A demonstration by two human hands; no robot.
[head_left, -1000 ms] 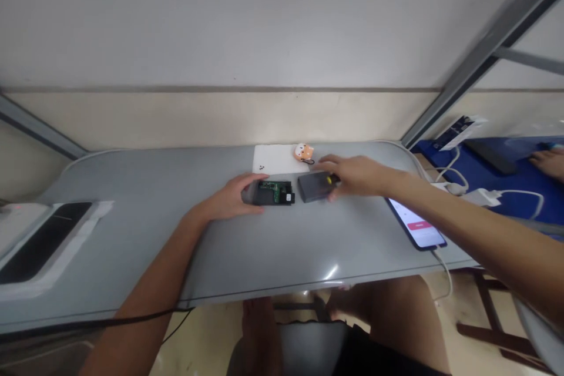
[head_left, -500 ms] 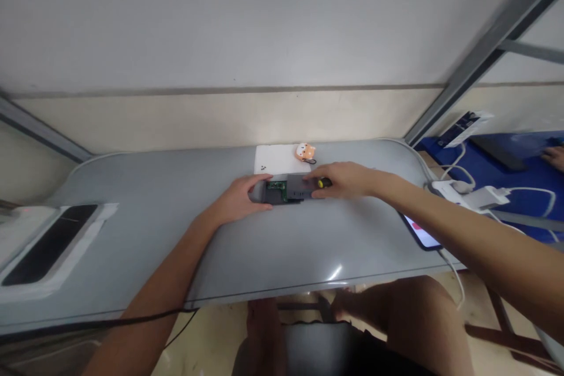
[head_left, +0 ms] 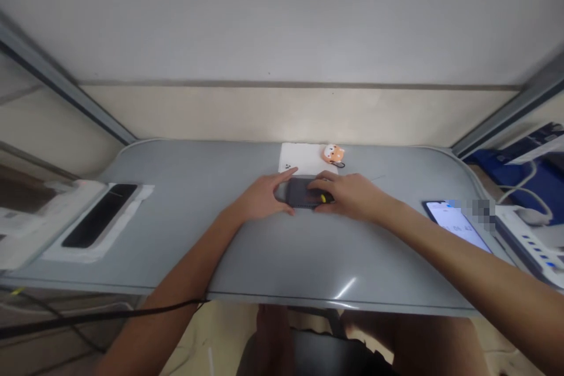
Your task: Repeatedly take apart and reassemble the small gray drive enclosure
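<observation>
A dark grey plastic case [head_left: 301, 192] lies on the desk in front of me, its cover over the base and no green circuit board showing. My left hand [head_left: 264, 195] straddles the case's left end, thumb at the near edge and forefinger at the far edge. Over the right end is my right hand [head_left: 346, 195], its fingertips on the case. A screwdriver [head_left: 325, 197] with a black and yellow handle is tucked in that hand; its tip is hidden. Just behind the case, several tiny dark screws [head_left: 288, 166] rest on a white sheet [head_left: 302, 155].
An orange and white animal-shaped earbud case [head_left: 333, 154] sits on the sheet's right side. To the right are a lit phone [head_left: 458, 226] and a white power strip [head_left: 524, 241]. A dark phone [head_left: 101, 214] lies at the left. A black cable [head_left: 110, 314] crosses below the desk edge.
The grey cover has moved left over the base, hiding the green circuit board. My right hand has moved closer to my left. The camera view has turned left.
</observation>
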